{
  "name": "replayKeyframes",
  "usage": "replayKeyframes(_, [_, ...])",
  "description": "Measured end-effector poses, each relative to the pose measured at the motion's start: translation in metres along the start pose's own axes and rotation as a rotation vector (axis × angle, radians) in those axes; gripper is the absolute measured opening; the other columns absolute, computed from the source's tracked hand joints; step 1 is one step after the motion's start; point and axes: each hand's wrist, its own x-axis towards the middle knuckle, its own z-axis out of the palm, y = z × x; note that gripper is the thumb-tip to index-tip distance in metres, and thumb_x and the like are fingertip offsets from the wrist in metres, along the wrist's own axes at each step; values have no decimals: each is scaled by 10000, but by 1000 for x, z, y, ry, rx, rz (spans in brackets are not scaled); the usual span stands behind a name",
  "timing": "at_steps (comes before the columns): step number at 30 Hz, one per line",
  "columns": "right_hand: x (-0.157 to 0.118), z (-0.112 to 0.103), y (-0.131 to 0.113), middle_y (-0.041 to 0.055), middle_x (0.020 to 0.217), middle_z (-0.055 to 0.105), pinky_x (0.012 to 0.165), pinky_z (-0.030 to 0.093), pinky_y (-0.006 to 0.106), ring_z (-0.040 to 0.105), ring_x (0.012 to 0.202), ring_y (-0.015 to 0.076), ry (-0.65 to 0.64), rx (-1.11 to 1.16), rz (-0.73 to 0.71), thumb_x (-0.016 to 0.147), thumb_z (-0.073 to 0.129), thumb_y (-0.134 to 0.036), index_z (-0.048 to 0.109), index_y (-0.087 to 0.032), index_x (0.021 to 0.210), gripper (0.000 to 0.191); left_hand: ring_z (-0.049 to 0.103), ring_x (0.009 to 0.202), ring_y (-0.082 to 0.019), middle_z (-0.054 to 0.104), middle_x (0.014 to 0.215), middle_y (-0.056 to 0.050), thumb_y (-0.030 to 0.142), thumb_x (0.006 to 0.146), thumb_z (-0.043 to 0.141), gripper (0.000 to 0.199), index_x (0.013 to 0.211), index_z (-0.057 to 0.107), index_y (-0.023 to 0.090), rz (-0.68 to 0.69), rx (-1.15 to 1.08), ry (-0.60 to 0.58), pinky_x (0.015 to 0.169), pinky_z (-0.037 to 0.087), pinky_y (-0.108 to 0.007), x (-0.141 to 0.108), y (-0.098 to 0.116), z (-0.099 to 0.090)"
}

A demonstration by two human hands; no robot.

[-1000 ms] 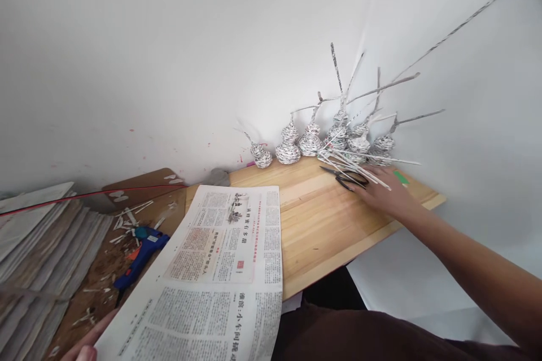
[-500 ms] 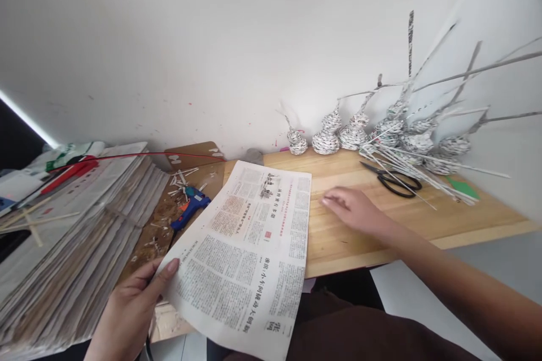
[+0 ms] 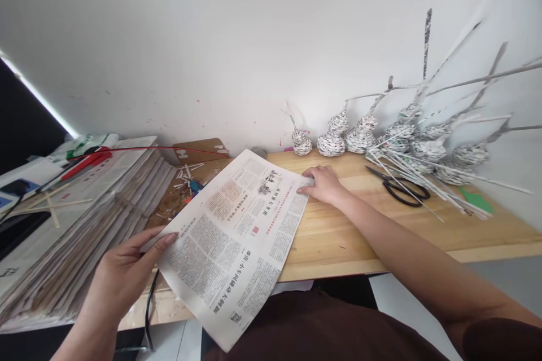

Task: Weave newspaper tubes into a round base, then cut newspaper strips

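A newspaper sheet lay aslant at the middle of the scene, its far part over the wooden tabletop and its near corner out past the table's front edge, above the person's dark clothing. The left hand gripped the sheet's left edge, thumb on top and fingers beneath; the right hand pinched its far right corner, where the paper seemed slightly curled. The step in hand appeared to be positioning the sheet between both hands. The next move seemed to call for a light, even hold at both edges, with the paper kept flat enough not to crease or tear. To the right, black scissors lay near thin paper sticks, well apart from the right hand. Gourd-shaped paper pieces stood along the far wall, toward the right. On the left rose a tall newspaper stack, and between it and the sheet a blue object showed, mostly hidden by the paper.
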Motion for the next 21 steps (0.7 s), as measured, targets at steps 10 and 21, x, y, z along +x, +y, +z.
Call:
replayKeyframes(10, [-5, -6, -2, 42, 878, 714, 789, 449, 328, 601, 909, 231, 47, 234, 88, 689, 807, -280, 664, -205, 836, 218, 691, 986, -279, 777, 881, -13, 471, 555, 794, 428, 892, 786, 206, -47, 49, 204, 952, 522, -364, -4, -10, 5])
replayKeyframes(21, [-4, -6, 0, 48, 955, 717, 774, 508, 316, 661, 844, 187, -26, 774, -54, 774, 718, -302, 638, -179, 1218, 468, 702, 870, -239, 767, 918, -18, 435, 718, 680, 171, 701, 781, 298, 434, 59, 38, 893, 565, -351, -22, 8, -1])
